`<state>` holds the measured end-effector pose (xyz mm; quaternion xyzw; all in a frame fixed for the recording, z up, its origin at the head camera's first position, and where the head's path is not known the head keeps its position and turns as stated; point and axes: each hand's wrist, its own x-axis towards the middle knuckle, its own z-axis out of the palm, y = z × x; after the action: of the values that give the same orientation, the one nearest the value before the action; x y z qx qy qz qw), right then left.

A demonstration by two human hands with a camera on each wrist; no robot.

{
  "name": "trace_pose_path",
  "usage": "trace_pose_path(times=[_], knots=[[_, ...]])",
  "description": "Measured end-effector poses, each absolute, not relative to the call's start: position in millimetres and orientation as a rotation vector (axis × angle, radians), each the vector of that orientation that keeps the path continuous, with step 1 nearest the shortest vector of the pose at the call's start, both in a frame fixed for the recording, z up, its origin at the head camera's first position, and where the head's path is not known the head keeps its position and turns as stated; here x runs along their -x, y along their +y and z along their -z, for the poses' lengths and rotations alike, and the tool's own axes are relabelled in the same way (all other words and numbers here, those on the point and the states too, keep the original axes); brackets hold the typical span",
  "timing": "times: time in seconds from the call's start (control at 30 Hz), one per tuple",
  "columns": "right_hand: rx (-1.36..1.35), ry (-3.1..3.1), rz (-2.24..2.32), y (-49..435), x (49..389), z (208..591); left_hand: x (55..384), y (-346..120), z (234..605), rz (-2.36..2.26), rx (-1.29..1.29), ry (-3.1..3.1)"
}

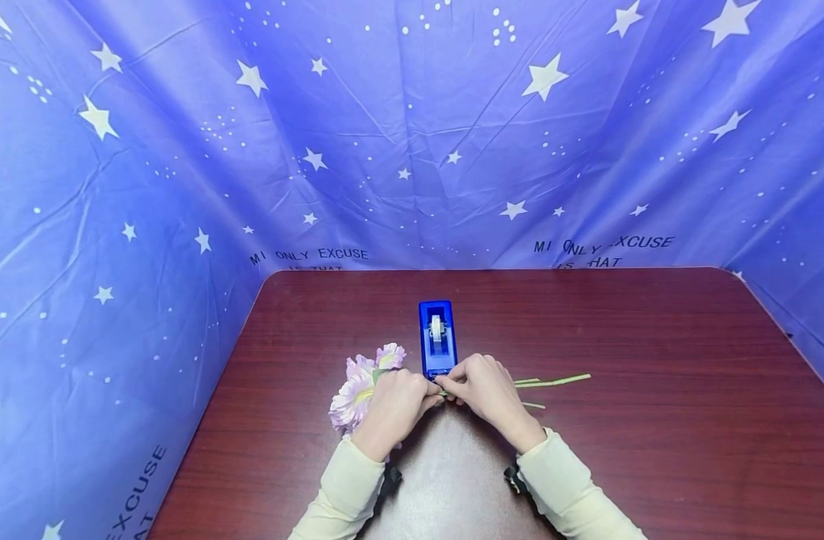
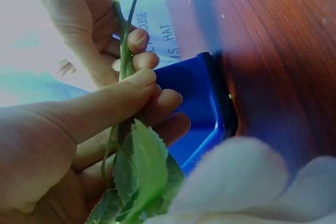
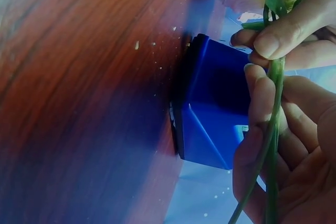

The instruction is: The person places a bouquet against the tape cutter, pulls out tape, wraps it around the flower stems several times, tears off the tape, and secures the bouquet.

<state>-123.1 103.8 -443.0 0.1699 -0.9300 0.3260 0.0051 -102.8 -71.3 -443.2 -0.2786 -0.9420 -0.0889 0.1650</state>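
Artificial flowers [image 1: 353,399] with pale pink-purple petals lie to the left of my left hand [image 1: 397,401]. That hand pinches their green stems [image 1: 562,380] between thumb and fingers, just past the leaves [image 2: 144,166]. Close beside it, my right hand [image 1: 486,386] has its fingers curled at the same stems, which run across it and stick out to the right. A blue tape dispenser [image 1: 428,356] with a roll of clear tape [image 1: 437,328] stands right behind both hands. Whether tape is on the stems, I cannot tell.
Under everything is a dark red wood-grain table [image 1: 655,337], with small pale specks near the dispenser in the right wrist view. A blue cloth [image 1: 412,135] with white stars hangs around its back and sides.
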Motion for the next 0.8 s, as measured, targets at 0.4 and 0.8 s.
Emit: trace_pose_path(times=[0.4,0.8], knots=[[-0.518,-2.912,-1.040,104.3,123.3,442.8,103.5,-71.2,443.5,0.285,0.808,-2.677],[-0.537,-2.901,-1.081,105.9,123.4,443.8,102.8,-70.0,443.6,0.285,0.803,-2.679]])
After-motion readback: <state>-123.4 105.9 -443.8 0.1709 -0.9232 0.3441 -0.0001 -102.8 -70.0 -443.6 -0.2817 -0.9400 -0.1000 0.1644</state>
